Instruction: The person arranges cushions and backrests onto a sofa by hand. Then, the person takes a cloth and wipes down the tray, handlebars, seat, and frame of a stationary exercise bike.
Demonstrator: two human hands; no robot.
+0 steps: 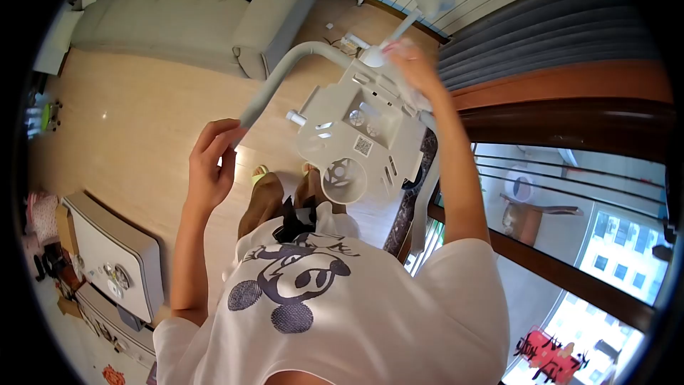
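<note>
Item inspected: a pale plastic tray point(381, 157), in front of my body, ahead of my legs. A curved tube point(274, 85) meets its far edge, its long axis running from my left fingers away and rightward. My left hand point(212, 164) has fingertips bent round the tube's near end, apart from the tray. My right hand point(415, 71), the nearer of the 2, is at the tray's far right edge; blur prevents me telling whether it grasps. Beyond: 1 sofa point(164, 18).
</note>
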